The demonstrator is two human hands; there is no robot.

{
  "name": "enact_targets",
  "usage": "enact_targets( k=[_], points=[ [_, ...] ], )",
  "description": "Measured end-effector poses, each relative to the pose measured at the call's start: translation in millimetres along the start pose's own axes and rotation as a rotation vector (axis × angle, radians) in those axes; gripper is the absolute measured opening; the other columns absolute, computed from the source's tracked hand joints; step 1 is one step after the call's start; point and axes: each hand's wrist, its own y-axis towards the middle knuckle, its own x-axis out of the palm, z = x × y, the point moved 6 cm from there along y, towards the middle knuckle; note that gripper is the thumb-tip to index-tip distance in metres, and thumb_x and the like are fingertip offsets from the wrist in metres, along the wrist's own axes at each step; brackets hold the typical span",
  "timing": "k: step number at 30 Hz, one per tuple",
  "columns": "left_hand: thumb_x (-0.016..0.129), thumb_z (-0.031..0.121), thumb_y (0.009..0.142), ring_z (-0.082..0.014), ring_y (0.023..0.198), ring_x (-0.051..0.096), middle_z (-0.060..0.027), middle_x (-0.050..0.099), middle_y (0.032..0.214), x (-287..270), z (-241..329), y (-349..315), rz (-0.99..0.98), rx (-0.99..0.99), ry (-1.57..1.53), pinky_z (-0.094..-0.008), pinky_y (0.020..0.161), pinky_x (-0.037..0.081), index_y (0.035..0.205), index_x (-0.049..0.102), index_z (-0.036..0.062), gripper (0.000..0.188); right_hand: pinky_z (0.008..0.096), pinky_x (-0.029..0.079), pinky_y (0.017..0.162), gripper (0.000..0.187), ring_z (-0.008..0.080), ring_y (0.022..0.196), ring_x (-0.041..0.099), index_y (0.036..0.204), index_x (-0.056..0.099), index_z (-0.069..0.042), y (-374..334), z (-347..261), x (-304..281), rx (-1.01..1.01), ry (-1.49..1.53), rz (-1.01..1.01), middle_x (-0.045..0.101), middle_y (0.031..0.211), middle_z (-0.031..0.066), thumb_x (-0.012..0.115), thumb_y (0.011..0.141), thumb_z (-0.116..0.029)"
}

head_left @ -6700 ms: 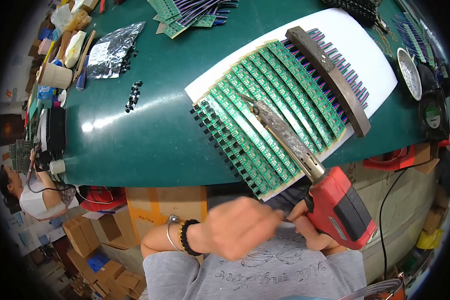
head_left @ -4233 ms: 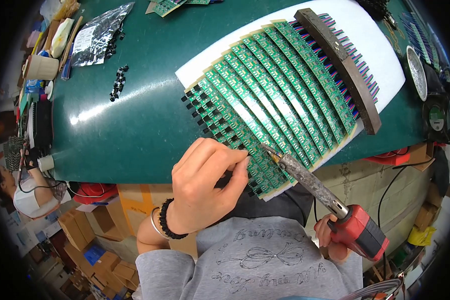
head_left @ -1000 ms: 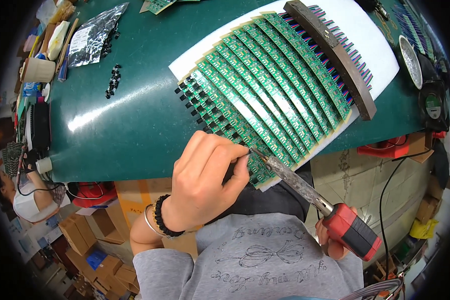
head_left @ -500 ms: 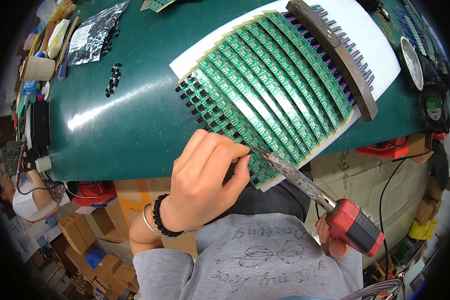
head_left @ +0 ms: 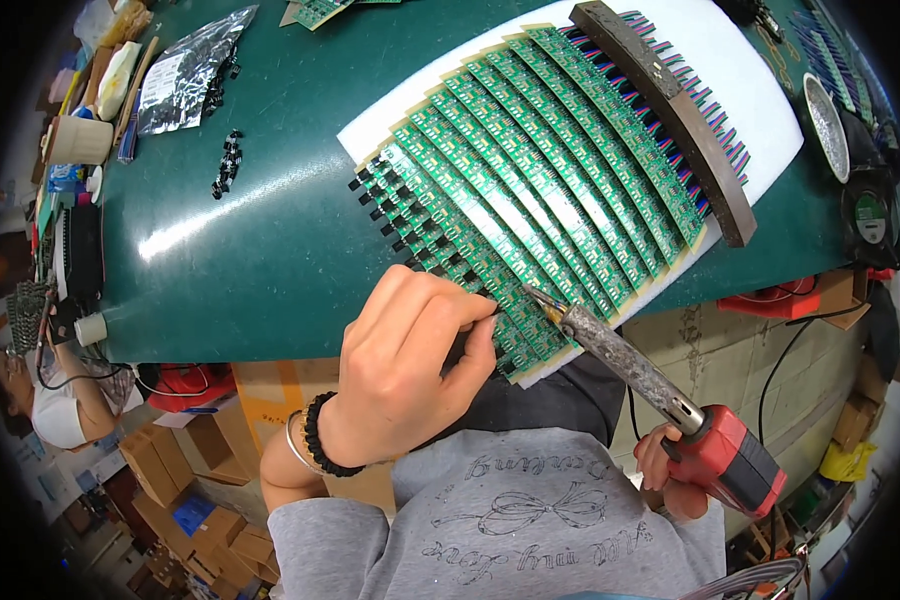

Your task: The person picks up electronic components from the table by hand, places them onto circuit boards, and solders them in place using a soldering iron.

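Note:
Overlapping green circuit boards (head_left: 530, 150) lie in a staggered stack on a white foam sheet (head_left: 765, 110). Small black components (head_left: 400, 215) line the left edge of the lowest boards. My left hand (head_left: 405, 355) is pinched at that edge, thumb and forefinger on a small black component mostly hidden by the fingertips. A soldering iron (head_left: 625, 362) with a red and black handle is gripped in my right hand (head_left: 658, 465), partly hidden behind the handle. Its tip is over the boards, a little to the right of my left fingertips.
A heavy brown bar (head_left: 670, 110) lies across the boards' right end, over coloured wires. Loose black components (head_left: 227, 165) and a silver plastic bag (head_left: 185, 75) lie at the left. A round metal dish (head_left: 825, 128) and solder reel (head_left: 868, 218) are at the right. Another person (head_left: 65, 400) sits far left.
The soldering iron's tip has drawn back to the right from beside my left fingertips, and my right hand has shifted slightly right. My left hand has barely moved.

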Motion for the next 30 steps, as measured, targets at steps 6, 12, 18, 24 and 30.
enact_targets(
  k=[6, 12, 18, 24, 30],
  points=[
    [0.073, -0.007, 0.066, -0.0247, 0.068, 0.057, -0.0077, 0.061, 0.077, -0.6, -2.2, 0.6, -0.014, -0.012, 0.001, -0.0333, 0.058, 0.047, 0.084, 0.064, 0.0014, 0.022, 0.0293, 0.052, 0.062, 0.046, 0.0217, 0.066, 0.063, 0.09, 0.061, 0.007, 18.6, 5.7, 3.8, 0.071, 0.122, 0.041, 0.065, 0.077, 0.0147, 0.087, 0.076, -0.028],
    [0.073, -0.007, 0.067, -0.0252, 0.069, 0.058, -0.0083, 0.061, 0.077, -7.4, -0.7, 3.0, -0.022, -0.01, 0.026, -0.033, 0.059, 0.047, 0.084, 0.064, 0.0009, 0.021, 0.0282, 0.047, 0.057, 0.077, 0.0157, 0.057, 0.057, 0.115, 0.051, 0.006, 19.0, 12.1, -3.7, 0.236, 0.038, -0.002, 0.058, 0.065, 0.0043, 0.074, 0.072, -0.053],
    [0.074, -0.002, 0.072, -0.0269, 0.074, 0.059, -0.0099, 0.062, 0.083, -49.0, -10.5, 4.2, 0.155, -0.013, 0.216, -0.0362, 0.064, 0.048, 0.088, 0.065, 0.0025, 0.02, 0.0277, 0.039, 0.045, 0.099, 0.0112, 0.043, 0.045, 0.135, 0.04, 0.004, 44.8, 6.9, 17.3, 0.143, -0.013, 0.176, 0.047, 0.052, -0.0033, 0.058, 0.079, -0.075],
    [0.071, 0.007, 0.081, -0.0283, 0.084, 0.057, -0.0096, 0.061, 0.088, -120.7, -124.5, -4.1, 0.321, -0.326, 0.72, -0.0389, 0.074, 0.047, 0.097, 0.067, 0.0034, 0.017, 0.025, 0.038, 0.042, 0.091, 0.0101, 0.04, 0.042, 0.132, 0.041, 0.005, 52.4, 13.3, 5.8, 0.093, -0.011, 0.071, 0.043, 0.049, -0.0026, 0.058, 0.084, -0.07],
    [0.07, 0.007, 0.082, -0.0276, 0.085, 0.057, -0.0081, 0.061, 0.088, -111.0, -135.3, 19.6, 0.246, -0.139, 0.796, -0.0385, 0.071, 0.049, 0.099, 0.067, 0.0047, 0.018, 0.0251, 0.038, 0.042, 0.091, 0.0101, 0.04, 0.042, 0.132, 0.041, 0.005, 52.8, 9.4, 15.4, 0.165, -0.153, 0.322, 0.042, 0.049, -0.0033, 0.059, 0.083, -0.07]
  ],
)
